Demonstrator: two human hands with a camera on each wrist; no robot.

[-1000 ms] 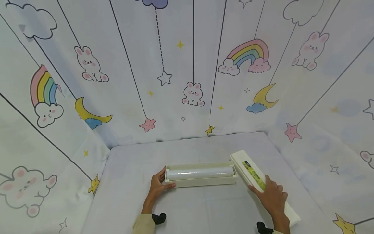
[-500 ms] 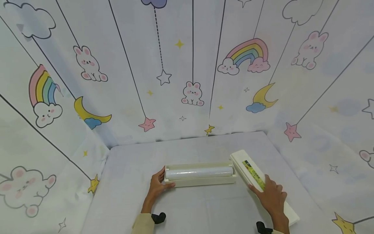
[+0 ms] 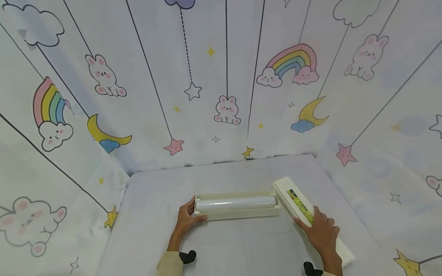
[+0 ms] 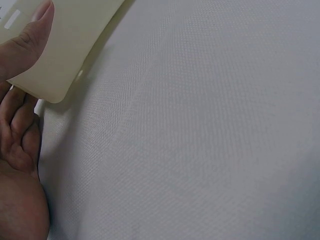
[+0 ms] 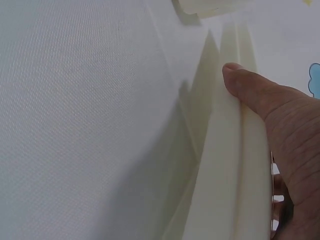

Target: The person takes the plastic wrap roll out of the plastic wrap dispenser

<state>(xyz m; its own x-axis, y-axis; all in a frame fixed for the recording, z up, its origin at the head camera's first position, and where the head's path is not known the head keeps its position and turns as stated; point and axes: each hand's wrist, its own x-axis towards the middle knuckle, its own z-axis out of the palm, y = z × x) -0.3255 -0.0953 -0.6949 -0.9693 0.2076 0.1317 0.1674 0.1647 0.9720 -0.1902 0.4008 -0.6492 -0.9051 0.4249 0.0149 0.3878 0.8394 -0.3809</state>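
Observation:
A cream plastic-wrap dispenser box [image 3: 238, 217] lies uncovered on the table, a shiny roll of plastic wrap [image 3: 236, 204] inside it. My left hand [image 3: 185, 217] grips its left end, thumb along the front wall and fingers round the end. In the left wrist view that thumb [image 4: 37, 37] presses on the box's wall. To the right, the long cream lid [image 3: 285, 188] with a yellow-green label lies at a slant. My right hand [image 3: 321, 232] holds the lid across its lower half; in the right wrist view the thumb [image 5: 245, 82] lies over its near edge.
A white cloth covers the table [image 3: 241, 249]. Printed fabric walls [image 3: 207, 73] with rabbits, stars and rainbows stand behind and at both sides. Black wrist-camera mounts [image 3: 188, 257] sit at both wrists. The lid's far end lies close to the box's right end.

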